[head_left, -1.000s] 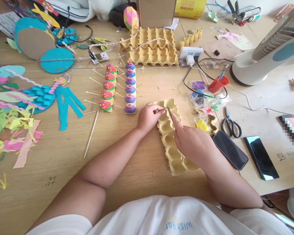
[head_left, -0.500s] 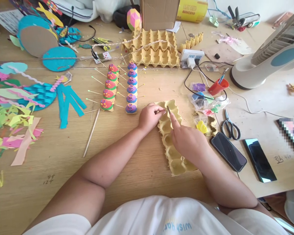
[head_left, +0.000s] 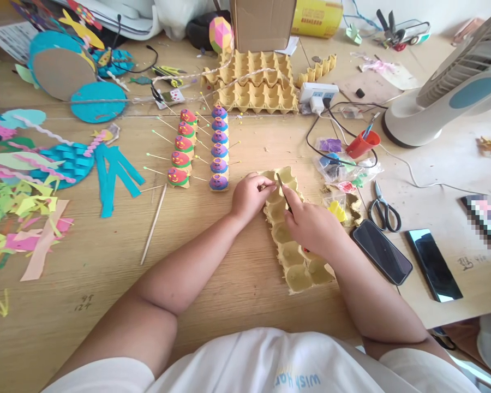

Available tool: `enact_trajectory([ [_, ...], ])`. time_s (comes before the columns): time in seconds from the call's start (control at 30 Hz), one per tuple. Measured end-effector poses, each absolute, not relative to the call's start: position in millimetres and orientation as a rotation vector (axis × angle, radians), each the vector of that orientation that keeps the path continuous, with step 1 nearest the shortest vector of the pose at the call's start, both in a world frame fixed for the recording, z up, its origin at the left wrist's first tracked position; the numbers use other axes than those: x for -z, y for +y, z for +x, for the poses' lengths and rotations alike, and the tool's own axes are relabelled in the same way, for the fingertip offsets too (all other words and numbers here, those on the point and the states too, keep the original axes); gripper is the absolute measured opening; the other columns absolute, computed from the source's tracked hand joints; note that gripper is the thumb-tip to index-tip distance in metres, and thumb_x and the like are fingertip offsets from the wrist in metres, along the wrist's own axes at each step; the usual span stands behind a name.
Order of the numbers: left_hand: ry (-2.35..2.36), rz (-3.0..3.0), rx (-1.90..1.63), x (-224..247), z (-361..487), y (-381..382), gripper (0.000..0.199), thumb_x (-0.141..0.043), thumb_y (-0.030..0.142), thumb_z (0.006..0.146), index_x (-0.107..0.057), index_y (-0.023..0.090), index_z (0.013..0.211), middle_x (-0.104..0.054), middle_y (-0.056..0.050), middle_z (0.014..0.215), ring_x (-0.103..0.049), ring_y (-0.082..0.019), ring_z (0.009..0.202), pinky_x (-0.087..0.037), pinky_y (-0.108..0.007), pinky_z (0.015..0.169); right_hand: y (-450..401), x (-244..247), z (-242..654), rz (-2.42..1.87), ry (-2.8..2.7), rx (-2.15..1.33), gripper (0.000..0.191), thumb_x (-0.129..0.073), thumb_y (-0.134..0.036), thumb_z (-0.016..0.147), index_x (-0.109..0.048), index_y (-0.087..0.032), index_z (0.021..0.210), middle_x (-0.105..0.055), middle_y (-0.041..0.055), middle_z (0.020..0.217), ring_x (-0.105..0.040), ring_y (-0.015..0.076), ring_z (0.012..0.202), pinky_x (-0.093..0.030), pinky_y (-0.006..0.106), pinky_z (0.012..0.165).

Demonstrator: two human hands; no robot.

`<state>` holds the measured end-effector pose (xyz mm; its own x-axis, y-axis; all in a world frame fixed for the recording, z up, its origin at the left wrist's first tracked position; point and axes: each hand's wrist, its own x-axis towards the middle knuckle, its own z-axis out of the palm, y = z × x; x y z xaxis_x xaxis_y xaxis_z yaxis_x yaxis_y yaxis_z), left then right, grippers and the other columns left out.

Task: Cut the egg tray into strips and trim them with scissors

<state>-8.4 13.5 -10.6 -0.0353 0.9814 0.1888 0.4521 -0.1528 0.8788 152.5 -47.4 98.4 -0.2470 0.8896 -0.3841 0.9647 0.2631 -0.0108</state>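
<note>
A yellowish egg carton piece (head_left: 297, 275) with two rows of cups lies in front of me, its near end toward my body. My left hand (head_left: 250, 197) is closed at the carton's far left corner, thumb and fingers pinching its rim. In my right hand (head_left: 313, 226) is a knife (head_left: 280, 180), its narrow dark blade pointing away from me across the far cups. A bit of red shows beneath that palm. The rest of the knife's handle is hidden by my fingers. My right wrist passes over the carton's right side.
Red-green (head_left: 181, 159) and purple-blue (head_left: 219, 150) painted egg-cup rows with pins stand beyond my left hand. Scissors (head_left: 383, 210), two phones (head_left: 382, 252), a red cup (head_left: 363, 144) and a fan (head_left: 442, 98) are right. A wooden stick (head_left: 153, 225) and paper scraps (head_left: 20, 218) lie left.
My right hand has shifted slightly, and more of the knife blade shows. The bit of red under the palm has come into sight. My left hand keeps its place on the rim.
</note>
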Motion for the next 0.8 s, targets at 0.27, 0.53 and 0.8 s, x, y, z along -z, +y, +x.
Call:
enact_trajectory([
  [0.27,1.51,1.621,-1.157,9.5,-8.0,12.9,0.004,-0.082,0.02,0.085,-0.084,0.023,0.087,-0.074,-0.001,0.085,-0.063,-0.015,0.075,-0.048,-0.029,0.072,-47.2,-95.5,146.5,1.7,2.182,0.281,0.067,-0.035,-0.032,0.111,-0.019,-0.015,0.174,-0.082,0.0116,0.103,-0.08,0.0306,0.093,-0.054,0.036,0.072],
  [0.53,1.478,1.599,-1.159,13.3,-10.7,17.6,0.006,-0.08,0.022,0.087,-0.084,0.023,0.091,-0.075,-0.001,0.087,-0.063,-0.015,0.077,-0.049,-0.028,0.074,-48.6,-91.4,141.7,1.701,2.186,0.265,0.067,-0.032,-0.031,0.112,-0.016,-0.01,0.173,-0.082,0.0139,0.107,-0.081,0.0293,0.099,-0.055,0.035,0.075],
  [0.8,1.465,1.578,-1.148,16.7,-11.0,19.1,0.008,-0.079,0.023,0.087,-0.084,0.023,0.092,-0.076,-0.002,0.093,-0.066,-0.016,0.081,-0.053,-0.029,0.079,-43.9,-101.3,136.4,1.612,2.184,0.263,0.068,-0.036,-0.028,0.11,-0.018,-0.005,0.171,-0.082,0.0168,0.105,-0.081,0.0295,0.098,-0.054,0.034,0.073],
])
